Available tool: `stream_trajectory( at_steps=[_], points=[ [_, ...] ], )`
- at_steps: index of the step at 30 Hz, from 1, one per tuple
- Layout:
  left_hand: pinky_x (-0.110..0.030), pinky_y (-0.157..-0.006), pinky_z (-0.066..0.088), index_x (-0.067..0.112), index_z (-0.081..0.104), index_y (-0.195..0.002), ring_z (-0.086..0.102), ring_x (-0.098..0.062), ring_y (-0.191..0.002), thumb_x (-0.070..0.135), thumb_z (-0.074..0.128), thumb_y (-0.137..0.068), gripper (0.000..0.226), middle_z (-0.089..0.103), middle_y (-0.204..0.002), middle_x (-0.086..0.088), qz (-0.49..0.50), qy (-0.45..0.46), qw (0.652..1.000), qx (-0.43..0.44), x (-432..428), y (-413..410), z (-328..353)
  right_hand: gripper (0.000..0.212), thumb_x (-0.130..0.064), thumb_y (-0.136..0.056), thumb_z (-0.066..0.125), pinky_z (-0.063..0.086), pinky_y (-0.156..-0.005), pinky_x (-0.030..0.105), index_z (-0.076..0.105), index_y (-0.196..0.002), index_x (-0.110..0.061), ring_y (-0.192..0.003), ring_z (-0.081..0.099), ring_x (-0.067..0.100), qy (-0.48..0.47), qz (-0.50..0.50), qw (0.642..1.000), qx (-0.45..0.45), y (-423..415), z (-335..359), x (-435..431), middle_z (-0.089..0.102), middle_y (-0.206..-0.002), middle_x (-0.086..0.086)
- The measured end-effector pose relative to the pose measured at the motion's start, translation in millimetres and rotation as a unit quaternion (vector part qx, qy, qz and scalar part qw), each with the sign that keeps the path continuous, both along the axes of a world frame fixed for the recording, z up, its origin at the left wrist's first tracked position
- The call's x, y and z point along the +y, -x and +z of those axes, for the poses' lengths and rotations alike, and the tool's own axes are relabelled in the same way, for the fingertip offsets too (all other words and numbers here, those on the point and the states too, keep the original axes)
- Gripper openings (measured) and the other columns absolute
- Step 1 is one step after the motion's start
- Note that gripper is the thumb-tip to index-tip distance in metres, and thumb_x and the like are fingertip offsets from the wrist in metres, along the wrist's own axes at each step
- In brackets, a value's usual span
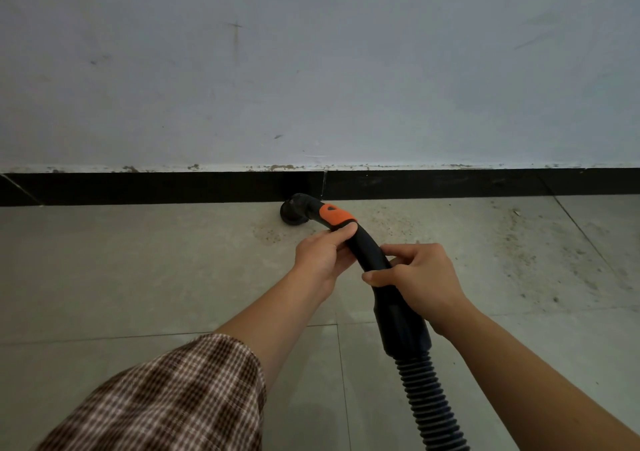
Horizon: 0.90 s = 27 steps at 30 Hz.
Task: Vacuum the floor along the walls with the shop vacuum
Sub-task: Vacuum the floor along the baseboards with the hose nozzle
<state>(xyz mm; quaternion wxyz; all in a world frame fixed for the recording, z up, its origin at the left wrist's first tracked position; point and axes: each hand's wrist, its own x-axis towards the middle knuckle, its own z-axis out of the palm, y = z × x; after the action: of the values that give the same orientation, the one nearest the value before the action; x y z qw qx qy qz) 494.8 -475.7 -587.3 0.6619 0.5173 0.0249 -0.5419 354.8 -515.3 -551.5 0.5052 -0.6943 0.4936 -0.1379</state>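
A black vacuum wand (367, 249) with an orange band (335, 215) curves down to a round nozzle (294, 209) that sits on the tiled floor right at the black baseboard (173, 187). My left hand (323, 253) grips the wand just below the orange band. My right hand (415, 277) grips it further back, above the thick black cuff (403, 326). A ribbed black hose (429, 402) runs from the cuff off the bottom edge. Dust and grit (519, 242) speckle the floor to the right of the nozzle.
A pale grey-white wall (311, 69) with scuff marks fills the upper half. The beige floor tiles (138, 260) stretch left and right along the baseboard. My left forearm carries a brown checked sleeve (166, 398).
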Motion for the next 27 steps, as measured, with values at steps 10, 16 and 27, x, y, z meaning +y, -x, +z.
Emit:
stream_trajectory(
  at_steps=[10, 16, 27],
  points=[
    [-0.028, -0.068, 0.06, 0.001, 0.067, -0.103, 0.074, -0.021, -0.08, 0.009, 0.076, -0.082, 0.024, 0.075, -0.093, -0.014, 0.039, -0.025, 0.999, -0.004, 10.7, -15.4, 1.3, 0.035, -0.019, -0.067, 0.087, 0.053, -0.052, 0.02, 0.064, -0.083, -0.041, -0.059, 0.071, 0.01, 0.0, 0.007, 1.0, -0.014, -16.8, -1.2, 6.8, 0.074, -0.068, -0.009],
    [-0.033, -0.075, 0.061, 0.002, 0.065, -0.102, 0.075, -0.023, -0.078, 0.008, 0.077, -0.08, 0.026, 0.075, -0.089, -0.014, 0.079, -0.041, 0.996, -0.013, 19.3, -21.4, 0.8, 0.044, -0.017, -0.066, 0.087, 0.057, -0.058, 0.027, 0.072, -0.107, -0.023, -0.061, 0.073, 0.013, -0.021, 0.012, 1.0, -0.01, -25.1, -2.2, 11.7, 0.075, -0.072, -0.006],
    [-0.035, -0.074, 0.062, 0.002, 0.065, -0.101, 0.075, -0.024, -0.076, 0.008, 0.079, -0.077, 0.028, 0.075, -0.09, -0.015, 0.116, -0.061, 0.991, -0.014, 27.5, -19.4, -0.2, 0.042, -0.015, -0.066, 0.086, 0.06, -0.061, 0.031, 0.074, -0.105, -0.022, -0.063, 0.073, 0.015, -0.03, 0.036, 0.999, -0.007, -25.3, 2.5, 14.9, 0.076, -0.075, -0.002]
  ],
)
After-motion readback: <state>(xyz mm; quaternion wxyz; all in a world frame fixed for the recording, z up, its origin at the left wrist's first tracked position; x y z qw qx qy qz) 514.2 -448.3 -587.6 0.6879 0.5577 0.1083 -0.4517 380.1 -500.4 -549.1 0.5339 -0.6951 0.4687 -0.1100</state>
